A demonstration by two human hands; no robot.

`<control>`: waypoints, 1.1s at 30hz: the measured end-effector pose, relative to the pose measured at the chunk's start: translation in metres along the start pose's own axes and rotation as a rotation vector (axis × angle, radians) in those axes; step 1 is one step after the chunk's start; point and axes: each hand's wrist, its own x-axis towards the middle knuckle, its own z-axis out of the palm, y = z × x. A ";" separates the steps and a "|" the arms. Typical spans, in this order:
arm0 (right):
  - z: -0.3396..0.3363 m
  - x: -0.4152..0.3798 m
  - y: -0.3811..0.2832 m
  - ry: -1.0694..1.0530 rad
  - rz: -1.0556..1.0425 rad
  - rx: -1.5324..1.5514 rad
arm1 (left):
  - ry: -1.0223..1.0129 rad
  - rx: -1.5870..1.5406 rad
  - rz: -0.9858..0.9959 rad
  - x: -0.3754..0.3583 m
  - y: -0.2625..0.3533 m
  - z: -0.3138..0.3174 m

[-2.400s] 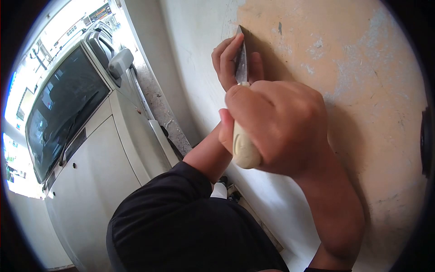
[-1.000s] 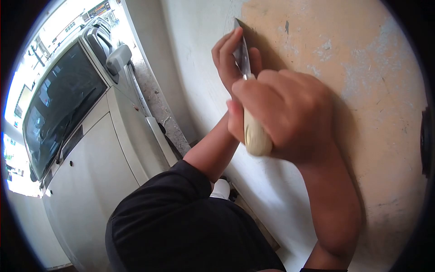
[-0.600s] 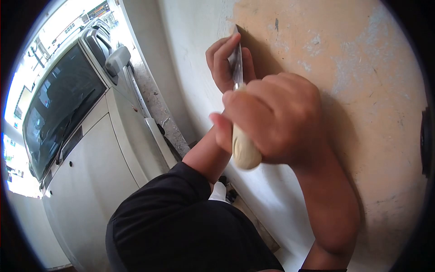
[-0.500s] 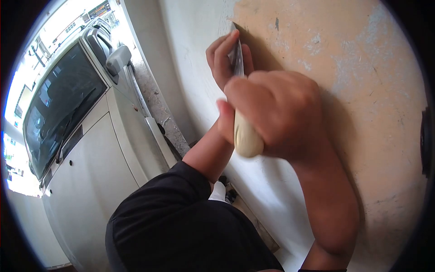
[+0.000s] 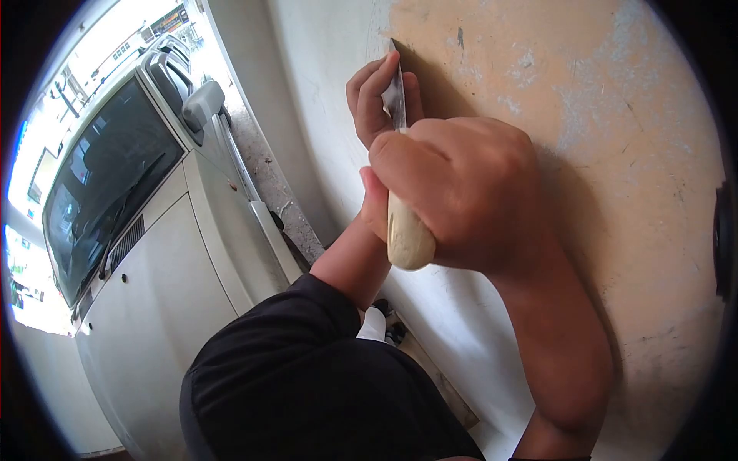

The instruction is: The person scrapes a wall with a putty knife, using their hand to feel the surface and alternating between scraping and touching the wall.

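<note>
A scraper with a pale rounded handle and a thin metal blade points up along the wall, whose surface is orange-tan with grey worn patches. My right hand is closed around the handle. Farther up, my left hand has its fingers against the blade, near its tip, by the border between the white and the tan surface. The blade is seen nearly edge-on, and its tip meets the wall. Part of my left hand is hidden behind the blade and my right hand.
On the left stands a parked light-coloured car with a side mirror. A dark object is at the far right edge. Low in the middle, a white item and dark things lie by the wall's base.
Both hands and the scraper appear slightly farther left in the view. The grip on the handle and the fingers on the blade look the same.
</note>
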 end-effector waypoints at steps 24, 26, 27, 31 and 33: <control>0.000 -0.003 0.003 -0.002 -0.055 -0.004 | 0.015 0.032 -0.068 0.000 0.006 -0.003; 0.009 -0.001 0.010 0.027 0.038 0.053 | 0.058 -0.026 -0.136 -0.001 0.005 0.001; 0.005 0.000 0.008 0.029 0.036 0.052 | 0.102 -0.087 -0.194 0.002 0.004 0.004; -0.004 0.002 0.000 -0.050 0.016 -0.022 | 0.127 -0.079 -0.081 0.000 0.008 0.003; -0.003 0.001 -0.001 -0.056 0.038 -0.030 | 0.141 -0.038 -0.036 0.002 0.005 0.002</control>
